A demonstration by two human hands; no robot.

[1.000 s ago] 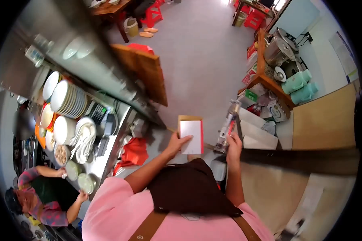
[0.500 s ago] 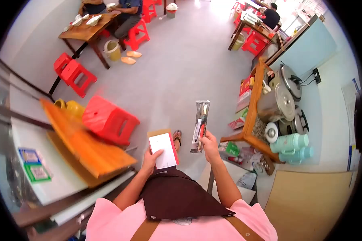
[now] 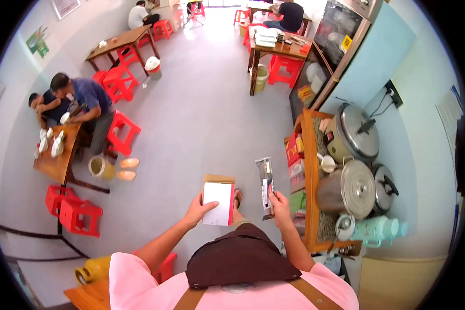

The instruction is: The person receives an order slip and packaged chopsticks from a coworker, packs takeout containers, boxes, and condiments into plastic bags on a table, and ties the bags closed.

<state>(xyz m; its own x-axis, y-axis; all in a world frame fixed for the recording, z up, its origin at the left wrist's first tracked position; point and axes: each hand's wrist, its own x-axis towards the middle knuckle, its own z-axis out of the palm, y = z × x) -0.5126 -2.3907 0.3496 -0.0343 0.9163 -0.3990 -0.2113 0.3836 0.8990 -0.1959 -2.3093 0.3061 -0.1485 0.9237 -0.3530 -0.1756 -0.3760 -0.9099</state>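
Note:
A white notepad (image 3: pixel 218 201) with a red right edge and a brown backing sits in my left hand (image 3: pixel 197 211), the thumb lying over its face. My right hand (image 3: pixel 280 207) is closed on a long, clear plastic packet (image 3: pixel 265 186) with dark and white items inside, held upright. Notepad and packet are apart, both in front of my dark apron. One of my feet shows just beyond the notepad.
To the right, a wooden counter (image 3: pixel 311 181) bears large metal pots (image 3: pixel 356 188) and green flasks (image 3: pixel 375 228). A glass cabinet (image 3: pixel 336 36) stands beyond. Left are tables (image 3: pixel 59 163), red stools (image 3: pixel 81 216), a bucket (image 3: pixel 102 167), slippers (image 3: pixel 126 175) and seated people (image 3: pixel 90 103). A yellow gas cylinder (image 3: pixel 94 270) is lower left.
The view has moved forward into the dining area and past the kitchen counter, the co-worker and the wooden board. Both hands still hold the same things; the packet is now more upright than at first.

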